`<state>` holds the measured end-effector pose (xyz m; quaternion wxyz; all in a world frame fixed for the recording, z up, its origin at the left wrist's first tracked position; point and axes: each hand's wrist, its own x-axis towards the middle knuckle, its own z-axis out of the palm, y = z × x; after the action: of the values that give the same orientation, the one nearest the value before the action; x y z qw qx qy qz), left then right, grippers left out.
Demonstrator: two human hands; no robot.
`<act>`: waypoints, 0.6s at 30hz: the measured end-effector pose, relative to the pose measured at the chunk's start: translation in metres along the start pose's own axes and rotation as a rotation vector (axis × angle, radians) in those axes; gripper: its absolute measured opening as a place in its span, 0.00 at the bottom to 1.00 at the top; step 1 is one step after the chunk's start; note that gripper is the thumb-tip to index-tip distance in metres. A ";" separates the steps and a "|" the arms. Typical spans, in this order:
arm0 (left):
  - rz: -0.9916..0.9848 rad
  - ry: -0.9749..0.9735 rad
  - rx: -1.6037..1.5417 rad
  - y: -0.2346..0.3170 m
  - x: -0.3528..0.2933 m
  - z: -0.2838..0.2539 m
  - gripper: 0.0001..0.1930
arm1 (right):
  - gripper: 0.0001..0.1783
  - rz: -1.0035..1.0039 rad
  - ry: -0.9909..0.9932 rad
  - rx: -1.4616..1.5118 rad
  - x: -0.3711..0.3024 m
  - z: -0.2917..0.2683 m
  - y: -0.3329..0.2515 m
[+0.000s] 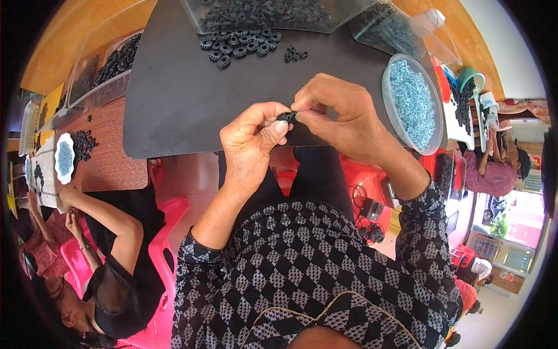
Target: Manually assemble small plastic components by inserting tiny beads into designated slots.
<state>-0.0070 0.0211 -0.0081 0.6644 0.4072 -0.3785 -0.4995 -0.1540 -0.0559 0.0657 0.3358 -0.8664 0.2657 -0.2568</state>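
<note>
Over the near edge of the dark table [192, 116], my two hands meet in front of my body. My left hand [250, 136] grips a small black plastic piece [286, 117] between thumb and fingers. From the right, my right hand [340, 113] pinches the end of that same piece with thumb and forefinger; the fingertips hide whether anything smaller is in the pinch. Beyond the hands lies a pile of black plastic pieces with holes [244, 45], and beside it a little cluster of smaller black pieces [295, 54].
A clear bin of black pieces [261, 14] stands at the far edge. On the right are a round tub of tiny shiny bluish pieces [414, 104] and another clear bin [386, 32]. A co-worker [116, 256] sits close on the left, on a pink chair [165, 279].
</note>
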 end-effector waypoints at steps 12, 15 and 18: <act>-0.034 -0.008 -0.254 0.007 0.006 -0.004 0.10 | 0.04 0.031 0.114 0.117 0.011 0.002 -0.016; -0.024 -0.002 -0.253 0.006 0.006 -0.003 0.10 | 0.05 0.031 0.070 0.078 0.010 0.001 -0.015; -0.021 -0.008 -0.270 0.006 0.006 -0.002 0.10 | 0.05 0.026 0.056 0.031 0.013 0.003 -0.015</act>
<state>-0.0016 0.0168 -0.0033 0.7064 0.3159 -0.3061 -0.5546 -0.1387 -0.0534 0.0779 0.3451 -0.8500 0.2823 -0.2805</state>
